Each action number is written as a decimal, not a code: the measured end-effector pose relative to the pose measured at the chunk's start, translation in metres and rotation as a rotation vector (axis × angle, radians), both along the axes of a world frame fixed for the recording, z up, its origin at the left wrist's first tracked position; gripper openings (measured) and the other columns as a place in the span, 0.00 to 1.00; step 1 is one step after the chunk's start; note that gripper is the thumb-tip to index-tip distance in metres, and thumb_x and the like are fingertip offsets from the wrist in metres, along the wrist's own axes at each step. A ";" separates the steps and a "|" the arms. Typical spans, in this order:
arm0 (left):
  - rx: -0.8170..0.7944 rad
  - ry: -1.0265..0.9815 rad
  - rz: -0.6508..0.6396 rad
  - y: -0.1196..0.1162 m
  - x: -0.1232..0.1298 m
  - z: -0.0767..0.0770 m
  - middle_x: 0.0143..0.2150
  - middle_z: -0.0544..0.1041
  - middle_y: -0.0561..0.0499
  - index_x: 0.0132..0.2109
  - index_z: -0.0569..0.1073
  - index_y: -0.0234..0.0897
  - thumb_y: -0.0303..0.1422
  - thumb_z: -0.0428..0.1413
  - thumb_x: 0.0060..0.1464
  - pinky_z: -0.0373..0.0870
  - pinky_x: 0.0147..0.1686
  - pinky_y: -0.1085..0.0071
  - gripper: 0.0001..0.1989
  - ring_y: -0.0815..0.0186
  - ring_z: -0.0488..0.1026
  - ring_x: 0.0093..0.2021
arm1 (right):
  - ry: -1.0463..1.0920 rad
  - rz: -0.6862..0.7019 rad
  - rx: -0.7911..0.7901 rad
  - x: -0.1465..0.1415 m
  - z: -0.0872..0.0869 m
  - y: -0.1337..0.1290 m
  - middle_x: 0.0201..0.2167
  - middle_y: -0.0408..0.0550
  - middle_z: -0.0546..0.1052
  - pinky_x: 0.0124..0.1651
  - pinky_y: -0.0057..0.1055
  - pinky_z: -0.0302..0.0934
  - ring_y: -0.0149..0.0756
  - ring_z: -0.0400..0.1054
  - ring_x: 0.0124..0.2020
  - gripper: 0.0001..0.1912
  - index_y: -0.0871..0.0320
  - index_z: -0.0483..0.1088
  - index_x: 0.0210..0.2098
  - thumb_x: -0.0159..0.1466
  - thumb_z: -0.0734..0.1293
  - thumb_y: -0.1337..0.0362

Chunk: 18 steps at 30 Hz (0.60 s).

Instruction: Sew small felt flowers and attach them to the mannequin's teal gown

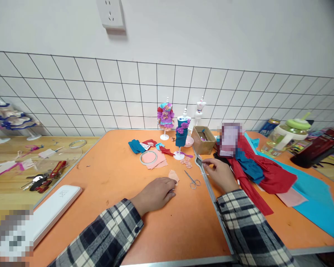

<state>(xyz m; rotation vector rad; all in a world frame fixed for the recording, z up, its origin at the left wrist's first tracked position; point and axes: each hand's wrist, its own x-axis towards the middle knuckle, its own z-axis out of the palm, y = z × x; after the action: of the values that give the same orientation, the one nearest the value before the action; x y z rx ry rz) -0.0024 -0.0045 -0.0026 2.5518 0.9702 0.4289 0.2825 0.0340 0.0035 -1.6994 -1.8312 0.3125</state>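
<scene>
Peach fabric scrap [173, 173] is lying just left of the small scissors [193, 181], its near end disappearing beneath the fingers of a person's left hand [157, 193]. The scrap's visible long axis is running away from the wearer, its exposed end pointing toward the wall. The left hand is curling narrowly over the cloth; whether it is pinching, one cannot tell. Right of the scissors, the right hand [218, 173] is keeping its fingertips close beside a grey object [199, 161], hard to make out; its grip is unclear. Beyond the scissors, a teal-dressed mannequin [181, 136] is standing upright.
</scene>
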 end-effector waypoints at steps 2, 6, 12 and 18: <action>-0.024 -0.023 0.019 0.001 -0.001 -0.001 0.44 0.75 0.46 0.39 0.68 0.39 0.34 0.51 0.59 0.66 0.46 0.63 0.04 0.59 0.71 0.45 | -0.001 0.144 0.050 -0.023 0.000 -0.006 0.42 0.48 0.78 0.46 0.32 0.61 0.38 0.70 0.43 0.13 0.54 0.76 0.41 0.63 0.61 0.62; -0.065 -0.076 0.072 0.005 -0.004 -0.007 0.35 0.74 0.50 0.33 0.65 0.38 0.27 0.48 0.57 0.64 0.35 0.70 0.05 0.65 0.69 0.35 | -0.137 0.488 0.041 -0.072 -0.007 -0.020 0.38 0.48 0.77 0.48 0.33 0.59 0.38 0.68 0.43 0.11 0.54 0.76 0.41 0.63 0.63 0.65; -0.048 -0.111 0.176 0.015 -0.009 -0.010 0.31 0.72 0.53 0.29 0.63 0.38 0.22 0.45 0.53 0.60 0.30 0.72 0.08 0.67 0.66 0.30 | -0.279 0.487 -0.030 -0.087 -0.012 -0.023 0.35 0.47 0.76 0.43 0.32 0.58 0.39 0.67 0.42 0.08 0.54 0.76 0.37 0.63 0.64 0.66; 0.102 -0.166 0.320 0.020 -0.014 0.001 0.33 0.71 0.48 0.30 0.65 0.38 0.31 0.50 0.57 0.63 0.36 0.66 0.07 0.62 0.67 0.36 | 0.004 0.410 -0.016 -0.071 -0.013 -0.016 0.35 0.47 0.75 0.41 0.31 0.59 0.36 0.67 0.38 0.05 0.56 0.73 0.33 0.60 0.64 0.66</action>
<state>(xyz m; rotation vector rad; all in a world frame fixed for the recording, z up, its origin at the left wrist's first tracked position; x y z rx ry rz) -0.0165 0.0155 -0.0013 2.4029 1.3265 0.7848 0.2114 0.0175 -0.0100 -1.3195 -2.1719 0.4971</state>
